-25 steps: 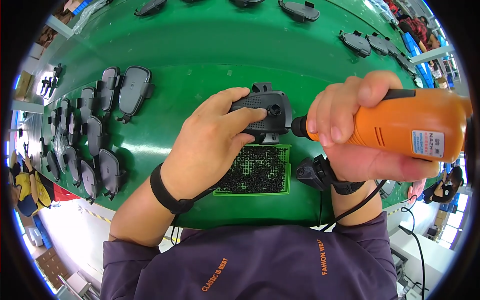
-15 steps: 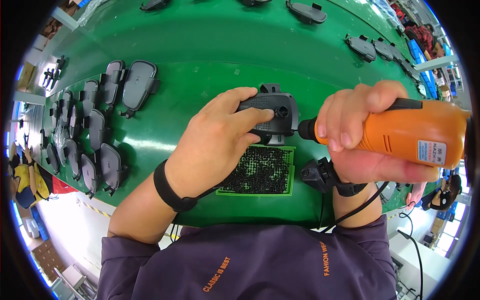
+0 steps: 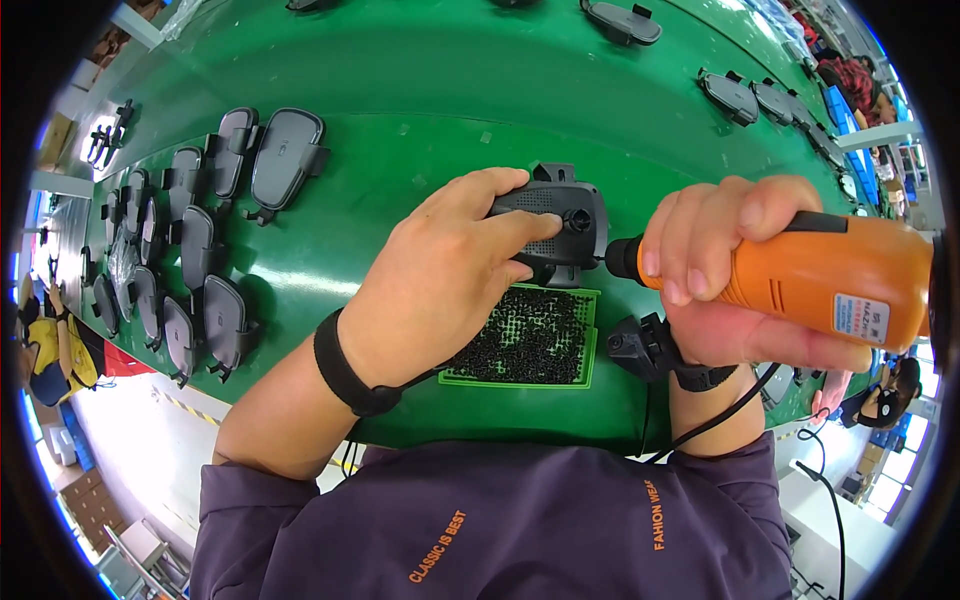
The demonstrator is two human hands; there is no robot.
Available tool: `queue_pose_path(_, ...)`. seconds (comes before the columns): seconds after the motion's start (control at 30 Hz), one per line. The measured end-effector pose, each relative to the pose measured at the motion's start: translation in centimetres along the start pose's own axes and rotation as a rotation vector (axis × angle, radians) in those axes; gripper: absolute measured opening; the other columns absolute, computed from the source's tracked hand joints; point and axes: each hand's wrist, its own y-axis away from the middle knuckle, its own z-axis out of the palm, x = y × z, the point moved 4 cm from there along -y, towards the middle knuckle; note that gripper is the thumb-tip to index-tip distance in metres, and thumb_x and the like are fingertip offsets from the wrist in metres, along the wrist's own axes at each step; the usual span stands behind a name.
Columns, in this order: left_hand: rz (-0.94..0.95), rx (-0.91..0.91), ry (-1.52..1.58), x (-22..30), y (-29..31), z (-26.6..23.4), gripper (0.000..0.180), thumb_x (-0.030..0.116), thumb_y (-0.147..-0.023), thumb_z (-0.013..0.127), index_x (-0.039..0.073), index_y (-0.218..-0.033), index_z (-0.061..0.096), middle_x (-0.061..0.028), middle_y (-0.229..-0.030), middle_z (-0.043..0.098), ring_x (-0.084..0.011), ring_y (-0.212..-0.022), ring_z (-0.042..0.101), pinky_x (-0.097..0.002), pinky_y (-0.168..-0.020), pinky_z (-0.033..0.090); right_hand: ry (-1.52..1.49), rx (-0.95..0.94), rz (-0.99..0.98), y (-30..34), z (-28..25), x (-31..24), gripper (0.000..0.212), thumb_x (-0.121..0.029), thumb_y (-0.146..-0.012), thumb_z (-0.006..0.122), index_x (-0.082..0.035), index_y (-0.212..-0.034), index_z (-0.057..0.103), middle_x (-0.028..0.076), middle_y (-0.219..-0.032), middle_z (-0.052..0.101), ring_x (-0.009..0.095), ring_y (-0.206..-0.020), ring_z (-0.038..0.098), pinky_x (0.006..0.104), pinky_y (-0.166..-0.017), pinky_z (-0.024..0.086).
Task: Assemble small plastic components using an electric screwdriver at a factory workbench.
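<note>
A dark grey phone holder (image 3: 590, 205) lies back side up on the green table, with a round black stub on its perforated back. My left hand (image 3: 435, 265) is closed on its left part, the index finger beside the stub and the thumb at the near edge. In my right hand (image 3: 690, 245) is an orange electric screwdriver (image 3: 800, 275), held level. Its black nose points left and its thin bit meets the holder's right edge; whether a screw is there I cannot make out. Just nearer to me, a green tray (image 3: 590, 350) holds many small black parts.
Several grey phone holders (image 3: 288, 160) lie in a group at the left. More holders (image 3: 728, 97) are at the far right and along the far side. A black cable (image 3: 735, 425) runs from my right wrist. Other people (image 3: 65, 350) are at the table's left and right ends.
The whole view has shifted slightly, so most things on the table sit a little farther right. Both hands keep their grips, and the bit stays at the holder's right edge.
</note>
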Motion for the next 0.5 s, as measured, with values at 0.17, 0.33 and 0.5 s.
queue_pose_path(0.17,-0.014,-0.009,0.046,0.5,0.2,-0.2,0.042,0.000,-0.076,0.076,0.008,-0.117,0.070,-0.0222,-0.129,0.059,-0.0396,-0.114,0.061,-0.0442,-0.095,0.053,0.011,-0.014,-0.017,0.2,0.2,-0.2,0.095,-0.092,-0.069,0.056,-0.007,-0.111,0.053,0.000,-0.066,0.056,0.013,-0.054,0.054,0.0296,-0.052,0.050)
queue_pose_path(0.33,0.059,0.022,-0.032,0.8,1.0,0.0,0.044,-0.001,-0.075,0.077,0.008,-0.117,0.069,-0.0216,-0.128,0.059,-0.0404,-0.116,0.059,-0.0446,-0.098,0.051,0.054,0.288,0.009,0.9,2.4,-3.2,0.094,-0.089,-0.072,0.059,-0.006,-0.116,0.053,0.001,-0.066,0.056,0.013,-0.052,0.053,0.0297,-0.051,0.049)
queue_pose_path(0.5,0.106,0.090,-0.050,3.5,0.8,-2.2,0.052,-0.001,-0.074,0.079,0.008,-0.124,0.067,-0.0168,-0.130,0.060,-0.0339,-0.118,0.060,-0.0397,-0.098,0.050,0.018,0.215,-0.250,1.0,2.0,-9.0,0.093,-0.086,-0.075,0.062,-0.005,-0.120,0.053,0.001,-0.066,0.056,0.013,-0.049,0.052,0.0297,-0.050,0.048)
